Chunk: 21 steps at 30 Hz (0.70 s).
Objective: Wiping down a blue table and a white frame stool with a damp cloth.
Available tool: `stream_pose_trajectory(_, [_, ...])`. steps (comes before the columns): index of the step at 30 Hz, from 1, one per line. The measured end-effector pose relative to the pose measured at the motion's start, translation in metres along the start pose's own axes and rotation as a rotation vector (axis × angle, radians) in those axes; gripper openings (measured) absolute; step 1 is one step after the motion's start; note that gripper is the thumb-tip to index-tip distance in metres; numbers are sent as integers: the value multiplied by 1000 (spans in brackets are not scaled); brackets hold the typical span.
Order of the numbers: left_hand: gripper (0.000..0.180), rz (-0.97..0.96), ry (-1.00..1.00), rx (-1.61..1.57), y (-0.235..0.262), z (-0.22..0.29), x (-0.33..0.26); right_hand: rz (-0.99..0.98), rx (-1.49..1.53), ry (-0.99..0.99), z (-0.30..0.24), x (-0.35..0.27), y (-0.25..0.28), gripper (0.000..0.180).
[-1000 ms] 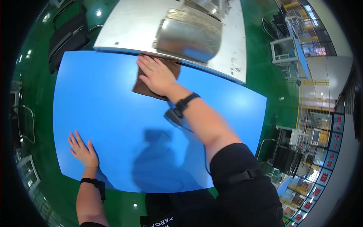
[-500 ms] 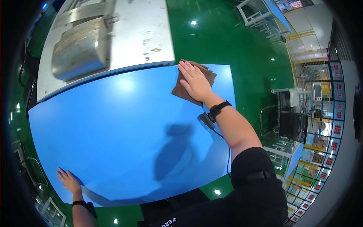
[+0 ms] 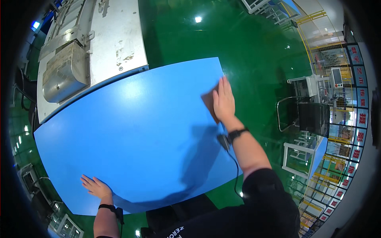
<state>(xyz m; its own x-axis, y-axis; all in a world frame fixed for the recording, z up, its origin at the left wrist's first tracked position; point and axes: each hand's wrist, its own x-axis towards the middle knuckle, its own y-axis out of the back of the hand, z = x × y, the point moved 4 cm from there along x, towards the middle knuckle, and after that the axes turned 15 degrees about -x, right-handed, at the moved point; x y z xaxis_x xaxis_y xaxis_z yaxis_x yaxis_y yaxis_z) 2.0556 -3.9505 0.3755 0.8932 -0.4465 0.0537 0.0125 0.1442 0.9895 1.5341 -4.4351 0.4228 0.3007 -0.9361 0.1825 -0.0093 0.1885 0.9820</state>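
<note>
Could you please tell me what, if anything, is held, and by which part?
The right hand lies over the brown fabric cloth, whose left part shows; a grip cannot be told. The left hand holds nothing.

Blue tabletop (image 3: 131, 139), green floor (image 3: 178, 37) — cloth (image 3: 208, 103) seemingly brown.

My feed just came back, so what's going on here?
A person's right hand lies flat over a brown cloth at the right edge of a blue table. Their left hand rests, fingers spread, near the table's near-left corner, holding nothing. A white bench with a metal cover stands along the far-left side.
</note>
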Motion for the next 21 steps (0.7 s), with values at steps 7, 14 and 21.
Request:
stream_pose_trajectory(7, [62, 9, -18, 9, -3, -1, 3, -178, -29, -203, 24, -249, 50, 69])
stream_pose_trajectory(14, [62, 32, 9, 18, -8, -4, -3, -310, -116, -850, 50, -361, 41, 55])
stream_pose_trajectory(21, [65, -7, 37, -14, -1, 19, 0, -36, 369, -1720, 35, -378, 41, 57])
